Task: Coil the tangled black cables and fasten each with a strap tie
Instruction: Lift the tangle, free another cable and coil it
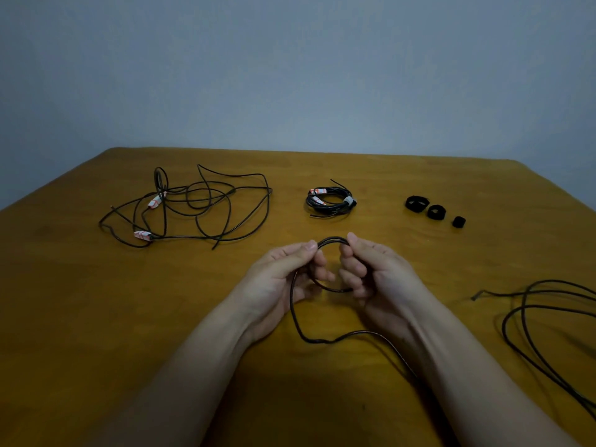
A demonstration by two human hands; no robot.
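Two bare forearms [200, 366], uncovered right down to the near edge, bare wrists [248, 317], bare left hand [277, 279], bare right hand [377, 272], short thumbnails [311, 245] on both

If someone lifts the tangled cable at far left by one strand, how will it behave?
Probably floppy: the tangled cable lies in thin, loose curves. Its crossed loops would likely snag and drag up together. Likely light, being thin.

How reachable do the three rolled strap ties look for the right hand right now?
Probably yes, but not at once: only table lies between the right hand and the strap ties, yet that hand grips the cable coil.
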